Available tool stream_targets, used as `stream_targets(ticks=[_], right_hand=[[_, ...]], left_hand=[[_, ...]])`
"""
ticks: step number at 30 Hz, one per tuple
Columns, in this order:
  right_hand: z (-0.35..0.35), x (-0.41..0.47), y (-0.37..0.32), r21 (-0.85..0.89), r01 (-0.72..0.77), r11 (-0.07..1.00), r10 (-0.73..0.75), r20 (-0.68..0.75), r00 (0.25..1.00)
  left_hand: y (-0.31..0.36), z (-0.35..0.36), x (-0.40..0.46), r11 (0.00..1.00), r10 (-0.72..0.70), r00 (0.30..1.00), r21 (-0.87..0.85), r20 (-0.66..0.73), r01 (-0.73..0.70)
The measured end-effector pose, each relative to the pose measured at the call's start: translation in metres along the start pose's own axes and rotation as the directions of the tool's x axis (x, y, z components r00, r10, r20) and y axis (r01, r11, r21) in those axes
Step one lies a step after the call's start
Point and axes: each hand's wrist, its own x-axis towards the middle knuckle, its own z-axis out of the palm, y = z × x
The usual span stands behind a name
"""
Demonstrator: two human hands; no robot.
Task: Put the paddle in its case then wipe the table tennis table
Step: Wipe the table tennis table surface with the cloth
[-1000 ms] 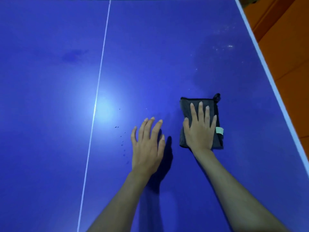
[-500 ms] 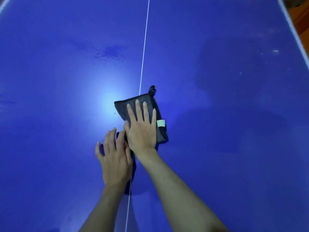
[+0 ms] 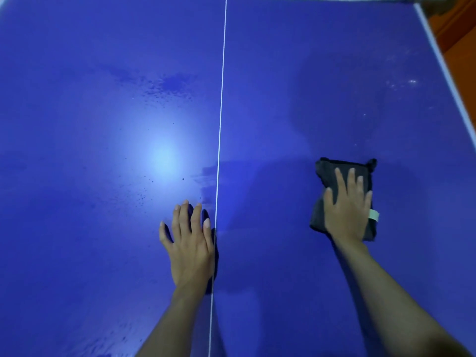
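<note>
On the blue table (image 3: 309, 73), right hand (image 3: 346, 210) (flat) has slid the cloth (image 3: 332, 171) rightward; left hand (image 3: 190, 243) stays flat.

A single head-worn camera looks forward and steeply down onto the blue table tennis table (image 3: 309, 86), close above its surface. The white centre line (image 3: 221, 99) runs nearly upright just left of the frame's middle; the table's white right edge (image 3: 448, 78) slants down the frame's right border. No second view exists.
</note>
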Motion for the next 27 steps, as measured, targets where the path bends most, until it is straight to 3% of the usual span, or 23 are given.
stream_targets(ticks=[5,10,13,16,20,23,27], right_hand=[[0.009,-0.022,-0.047,-0.006,-0.076,0.997,0.076,-0.031,0.997],[0.031,-0.099,-0.137,-0.016,0.202,0.979,-0.202,-0.021,0.979],[0.038,-0.151,-0.177,-0.013,0.433,0.901,-0.433,0.027,0.901],[0.040,-0.163,-0.181,-0.010,0.514,0.858,-0.513,0.030,0.858],[0.033,-0.147,-0.143,0.004,0.492,0.870,-0.492,0.026,0.870],[0.024,-0.130,-0.081,0.021,0.356,0.934,-0.355,-0.023,0.934],[0.006,-0.110,0.008,-0.016,0.173,0.985,-0.174,-0.048,0.984]], left_hand=[[-0.001,0.003,0.000,1.000,0.014,1.000,0.007,0.017,-0.014],[-0.002,0.002,0.003,0.995,-0.016,1.000,-0.096,0.020,0.018],[-0.005,0.000,0.005,0.976,-0.037,0.999,-0.214,0.024,0.041],[-0.006,-0.003,0.004,0.965,-0.045,0.999,-0.259,0.010,0.046],[-0.002,-0.005,0.001,0.970,-0.019,0.999,-0.244,-0.028,0.011],[-0.001,-0.005,0.000,0.971,0.008,0.999,-0.239,-0.036,-0.016],[0.006,-0.011,-0.012,0.953,0.153,0.988,-0.261,-0.026,-0.154]])
